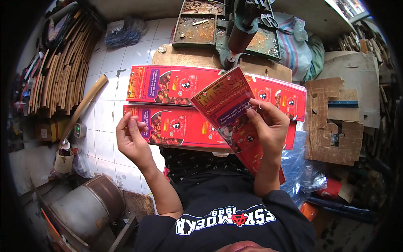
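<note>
My right hand (268,126) pinches a long red printed card (222,107) between thumb and fingers. The card is tilted, its top end up by the press and its lower end hanging past the table edge. Two small holes or rings show near its top corners. My left hand (134,140) is raised at the left end of the nearer row of red cards (189,126), its fingertips curled to the thumb; whatever lies between them is too small to make out. Behind this row lies another row of red cards (168,84), partly covered by the held card.
A green hand press (243,35) stands at the back, flanked by metal trays (195,31) of small bits. Beneath it is a wooden board (184,54). Cardboard sheets (67,63) lean at left; cut cardboard (319,113) and clear plastic (294,155) lie at right. A metal drum (88,201) sits lower left.
</note>
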Available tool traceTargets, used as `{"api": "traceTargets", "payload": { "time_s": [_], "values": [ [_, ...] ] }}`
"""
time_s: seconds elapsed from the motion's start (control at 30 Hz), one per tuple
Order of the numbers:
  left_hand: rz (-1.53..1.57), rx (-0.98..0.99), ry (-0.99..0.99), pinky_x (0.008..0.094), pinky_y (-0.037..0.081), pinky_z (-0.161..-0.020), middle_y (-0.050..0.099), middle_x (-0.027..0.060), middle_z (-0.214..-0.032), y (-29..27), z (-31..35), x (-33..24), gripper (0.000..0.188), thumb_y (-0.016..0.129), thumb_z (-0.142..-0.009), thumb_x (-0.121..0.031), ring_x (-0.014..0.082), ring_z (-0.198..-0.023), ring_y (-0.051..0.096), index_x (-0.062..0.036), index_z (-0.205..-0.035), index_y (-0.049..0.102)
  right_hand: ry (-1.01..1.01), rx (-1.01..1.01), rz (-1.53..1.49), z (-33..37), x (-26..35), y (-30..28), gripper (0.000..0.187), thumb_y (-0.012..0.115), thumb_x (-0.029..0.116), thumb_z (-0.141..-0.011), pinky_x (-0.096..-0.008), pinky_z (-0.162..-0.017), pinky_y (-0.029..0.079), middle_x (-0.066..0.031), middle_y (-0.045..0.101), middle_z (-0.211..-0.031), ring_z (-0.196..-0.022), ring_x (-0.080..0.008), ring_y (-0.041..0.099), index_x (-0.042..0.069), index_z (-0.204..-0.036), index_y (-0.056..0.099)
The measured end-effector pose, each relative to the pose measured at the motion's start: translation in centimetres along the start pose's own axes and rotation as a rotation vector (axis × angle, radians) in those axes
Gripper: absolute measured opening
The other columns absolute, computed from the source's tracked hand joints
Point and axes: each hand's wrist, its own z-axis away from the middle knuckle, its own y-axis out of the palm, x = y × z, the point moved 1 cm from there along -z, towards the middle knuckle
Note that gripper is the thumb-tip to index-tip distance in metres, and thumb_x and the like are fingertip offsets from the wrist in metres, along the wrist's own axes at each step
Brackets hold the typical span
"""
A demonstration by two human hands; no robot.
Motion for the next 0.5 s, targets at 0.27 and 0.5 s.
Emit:
{"api": "traceTargets", "payload": {
  "time_s": [0.27,0.5],
  "values": [
    [0.200,0.187,-0.084,0.0305,0.049,-0.090,0.062,0.0124,-0.109,-0.3,-0.1,-1.3,0.029,0.054,-0.095,-0.004,0.0184,-0.097,0.062,0.0050,-0.122,0.055,0.029,0.072,0.011,0.6,-0.2,1.4,0.025,0.069,-0.008,-0.082,-0.0203,-0.073,0.050,-0.0065,0.069,-0.093,-0.083,-0.0076,0.063,-0.003,-0.106,0.069],
    [0.453,0.563,-0.328,0.0257,0.051,-0.082,0.068,0.0106,-0.102,3.0,2.0,-1.6,0.027,0.063,-0.094,-0.014,0.0122,-0.090,0.064,0.0062,-0.112,0.063,-0.001,0.153,0.048,1.5,0.0,3.0,0.024,0.071,-0.007,-0.081,-0.0202,-0.072,0.051,-0.0078,0.070,-0.093,-0.083,-0.0078,0.064,-0.002,-0.105,0.070]
  ]
}}
